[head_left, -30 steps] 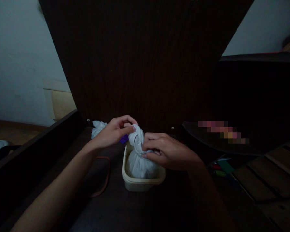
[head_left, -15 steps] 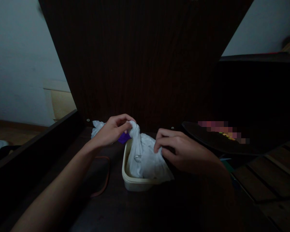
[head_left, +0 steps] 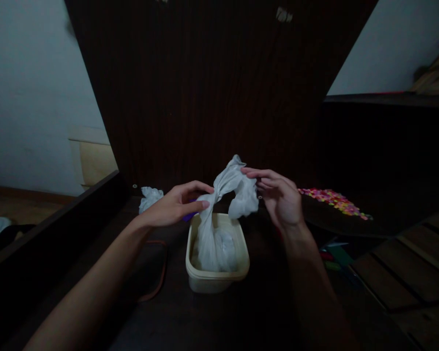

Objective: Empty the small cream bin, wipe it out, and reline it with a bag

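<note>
the white bag (head_left: 208,243) sits partly inside the cream tub (head_left: 214,285); its lower portion rests in the tub, and its twisted upper portion rises above the rim and bends over to the right. the left hand (head_left: 171,204) grips the bag at the narrow twisted section, with the thumb on the near side and the fingers on the far side. the right hand (head_left: 285,197) is positioned at the raised loose end, fingers extended and fingertips in contact with the bag; whether it grips the material cannot be told.

the tub stands upright on the dark worktop (head_left: 190,326). to the left of the tub, a brown curved band (head_left: 164,268) lies on the same surface. a purple item (head_left: 189,216), mostly hidden by the left hand, is located behind and to the left of the tub. a crumpled white piece (head_left: 150,197) lies farther left, near the base of the tall dark panel (head_left: 205,97). at the right, beyond the right hand, is a strip of small multicoloured pieces (head_left: 332,197).
</note>
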Tool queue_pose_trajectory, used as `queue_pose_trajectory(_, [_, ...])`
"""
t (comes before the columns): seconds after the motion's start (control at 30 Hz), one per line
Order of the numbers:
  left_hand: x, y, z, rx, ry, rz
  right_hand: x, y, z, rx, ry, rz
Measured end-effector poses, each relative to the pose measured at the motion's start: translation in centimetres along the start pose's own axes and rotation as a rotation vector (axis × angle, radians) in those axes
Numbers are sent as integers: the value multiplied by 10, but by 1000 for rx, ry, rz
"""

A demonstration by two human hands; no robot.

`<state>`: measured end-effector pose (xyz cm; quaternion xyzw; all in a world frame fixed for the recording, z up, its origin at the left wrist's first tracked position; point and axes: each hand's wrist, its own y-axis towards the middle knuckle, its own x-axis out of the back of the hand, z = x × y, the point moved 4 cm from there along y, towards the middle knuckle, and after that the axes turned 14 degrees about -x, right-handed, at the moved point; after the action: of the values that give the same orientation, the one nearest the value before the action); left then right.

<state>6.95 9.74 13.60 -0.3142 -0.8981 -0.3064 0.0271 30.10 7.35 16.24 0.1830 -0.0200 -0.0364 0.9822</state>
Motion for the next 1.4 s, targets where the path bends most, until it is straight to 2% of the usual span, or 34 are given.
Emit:
queue_pose_trajectory(0.03, [0,0,7,16,-28,-30,-3,2,-4,-27,-26,4])
queue_pose_trajectory(0.1, [0,1,17,16,-106,-83,-6,2,-8,-9,-192,-69])
queue_pose_trajectory(0.2, [3,2,23,-23,-244,-145,-10,-7,2,168,-505,-253])
queue_pose_trajectory(0.27, [3,2,21,-52,-313,-186,-17,-18,13,272,-632,-291])
queue_pose_trajectory(0.33, [3,2,16,-75,-352,-229,-28,-27,20,276,-695,-188])
queue_pose_trajectory(0.43, [-1,3,10,-123,-378,-226,-44,-33,20,181,-734,43])
queue_pose_trajectory(0.53, [-4,3,7,-210,-344,-172,-50,-31,13,142,-693,83])
queue_pose_trajectory(0.67, [-11,1,3,-245,-233,-116,-49,-24,0,74,-454,48])
queue_pose_trajectory(0.8, [-23,0,-10,-262,108,-50,-48,-24,0,122,-398,22])
queue_pose_trajectory(0.93, [-32,-3,-22,-328,433,-72,-48,-30,8,183,-421,-21])
queue_pose_trajectory(1.1, [-35,-6,-25,-361,614,-127,-47,-34,14,181,-396,-28])
queue_pose_trajectory(1.2, [-32,-5,-25,-333,617,-154,-44,-33,15,150,-302,-8])
queue_pose_trajectory(1.4, [-30,-4,-21,-284,305,-165,-46,-32,9,98,-299,33])
